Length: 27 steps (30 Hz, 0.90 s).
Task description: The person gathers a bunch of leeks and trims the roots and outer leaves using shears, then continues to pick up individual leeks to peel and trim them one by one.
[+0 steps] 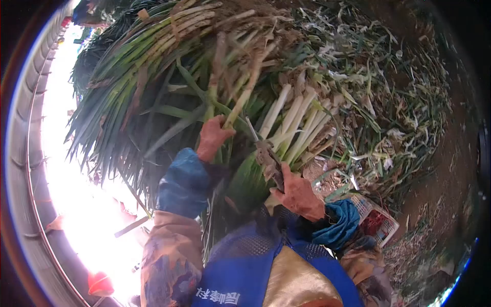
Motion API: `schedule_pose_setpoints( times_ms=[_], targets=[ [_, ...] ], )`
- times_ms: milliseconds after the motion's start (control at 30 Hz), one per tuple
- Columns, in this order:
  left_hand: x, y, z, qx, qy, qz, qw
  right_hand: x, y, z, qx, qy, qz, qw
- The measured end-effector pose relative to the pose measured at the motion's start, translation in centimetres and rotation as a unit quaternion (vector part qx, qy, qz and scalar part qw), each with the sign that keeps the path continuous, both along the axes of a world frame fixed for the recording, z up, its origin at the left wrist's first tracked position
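Observation:
My left hand [214, 138] is closed around green onion stalks [244, 97], whose pale, dirty root ends point up and away from me. My right hand [300, 197] grips a dirt-caked tool [267, 159] with a thin metal nozzle, which looks like an air blow gun. The nozzle points up and left, close beside the held stalks. Just beyond the tool lie several cleaned green onions [297, 117] with white stems. Their green leaves [249, 184] reach back toward my lap.
A large heap of unpeeled green onions [123, 77] fills the upper left. Stripped skins and leaf scraps [378, 102] cover the ground at right. A white plastic basket [391, 227] with red strands stands by my right sleeve. Bright light washes out the left edge.

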<state>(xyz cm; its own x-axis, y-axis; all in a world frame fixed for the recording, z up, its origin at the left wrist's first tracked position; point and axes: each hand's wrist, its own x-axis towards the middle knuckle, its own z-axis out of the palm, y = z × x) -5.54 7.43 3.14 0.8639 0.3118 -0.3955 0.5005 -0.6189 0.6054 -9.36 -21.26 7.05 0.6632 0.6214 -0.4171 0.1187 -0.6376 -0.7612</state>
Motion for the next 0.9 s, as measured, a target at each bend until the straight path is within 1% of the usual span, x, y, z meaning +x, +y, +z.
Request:
schedule_pose_setpoints(
  times_ms=[33, 133, 167, 233, 267, 333, 367, 400, 500, 567, 667, 733, 800, 867, 900],
  targets=[
    [-0.2, -1.3, -0.8, -0.040, -0.037, 0.045, 0.998, -0.4, -0.6, 0.0, -0.001, 0.007, 0.001, 1.000],
    [0.6, -3.4, -4.7, -0.098, 0.046, 0.042, 0.993, -2.0, -1.6, -1.4, -0.014, 0.016, -0.014, 1.000],
    [0.6, -4.1, -5.3, -0.098, 0.059, 0.021, 0.993, -2.2, -1.8, -1.9, -0.018, 0.015, -0.018, 1.000],
    [-0.2, -4.8, -6.3, -0.091, 0.088, -0.020, 0.992, -2.1, -2.2, -2.4, -0.050, 0.049, -0.026, 0.997],
    [-0.7, -4.6, -6.1, -0.115, 0.051, -0.048, 0.991, -2.2, -2.3, -2.6, -0.065, 0.067, -0.028, 0.995],
    [-2.1, -4.6, -5.6, -0.027, 0.065, -0.053, 0.996, -3.2, -2.9, -3.8, -0.029, 0.053, -0.035, 0.998],
    [-2.0, -4.8, -4.6, 0.019, 0.068, -0.058, 0.996, -3.5, -3.1, -4.1, -0.010, 0.042, -0.041, 0.998],
    [-2.3, -4.6, -5.5, 0.031, 0.070, -0.043, 0.996, -3.9, -3.1, -4.1, -0.026, 0.048, -0.029, 0.998],
    [-2.2, -5.6, -5.5, 0.118, 0.073, -0.065, 0.988, -4.5, -2.6, -3.7, -0.057, 0.082, 0.000, 0.995],
    [-2.3, -6.1, -5.3, 0.130, 0.042, -0.073, 0.988, -4.2, -2.5, -3.2, -0.060, 0.130, 0.003, 0.990],
    [-2.7, -6.6, -5.4, 0.163, 0.010, -0.075, 0.984, -3.2, -2.5, -4.8, -0.087, 0.134, -0.026, 0.987],
    [-2.6, -6.5, -5.6, 0.177, -0.003, -0.067, 0.982, -3.4, -2.6, -4.2, -0.055, 0.107, -0.024, 0.992],
    [-2.7, -6.7, -5.5, 0.177, -0.010, -0.054, 0.983, -4.5, -2.7, -3.8, -0.027, 0.081, -0.009, 0.996],
    [-2.4, -5.9, -5.9, 0.139, -0.017, -0.037, 0.989, -5.4, -2.5, -3.8, -0.005, 0.046, 0.022, 0.999],
    [-2.3, -5.3, -6.2, 0.120, -0.019, -0.028, 0.992, -5.2, -2.4, -3.7, -0.012, 0.066, 0.013, 0.998]
  ],
)
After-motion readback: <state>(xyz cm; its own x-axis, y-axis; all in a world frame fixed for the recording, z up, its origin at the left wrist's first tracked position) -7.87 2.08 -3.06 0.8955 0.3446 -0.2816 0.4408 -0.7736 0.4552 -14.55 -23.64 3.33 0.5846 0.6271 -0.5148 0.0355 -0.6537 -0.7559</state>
